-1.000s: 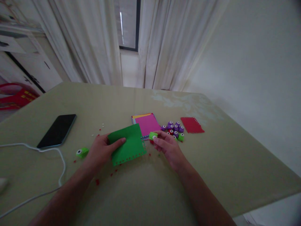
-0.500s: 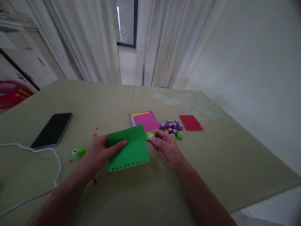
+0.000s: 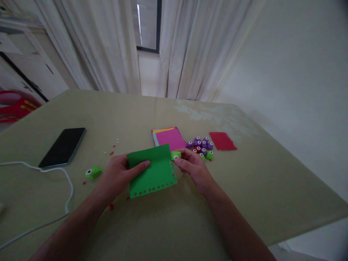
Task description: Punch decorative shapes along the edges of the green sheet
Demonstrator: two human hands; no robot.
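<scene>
A green sheet of paper (image 3: 156, 175) is pinched in my left hand (image 3: 119, 175), thumb on top and fingers underneath. Small cut-out shapes line its near edge and part of its right edge. My right hand (image 3: 194, 170) grips a green craft punch (image 3: 176, 155) with a white eye-like button, thumb on the button. The punch sits at the sheet's right edge, near the upper corner; whether the paper is in its slot I cannot tell. Another green craft punch (image 3: 93, 172) lies on the table left of my left hand.
Behind the sheet lies a stack of coloured paper (image 3: 170, 139). Several purple, red and green punches (image 3: 203, 144) cluster beside it, left of a red punched sheet (image 3: 223, 141). A black tablet (image 3: 63, 146) and a white cable (image 3: 58, 169) lie leftward. Red paper bits (image 3: 111, 207) dot the table (image 3: 130, 116).
The view has shifted slightly, so everything appears a little further right. Both hands keep their hold on the green paper and the punch, with little visible movement between them.
</scene>
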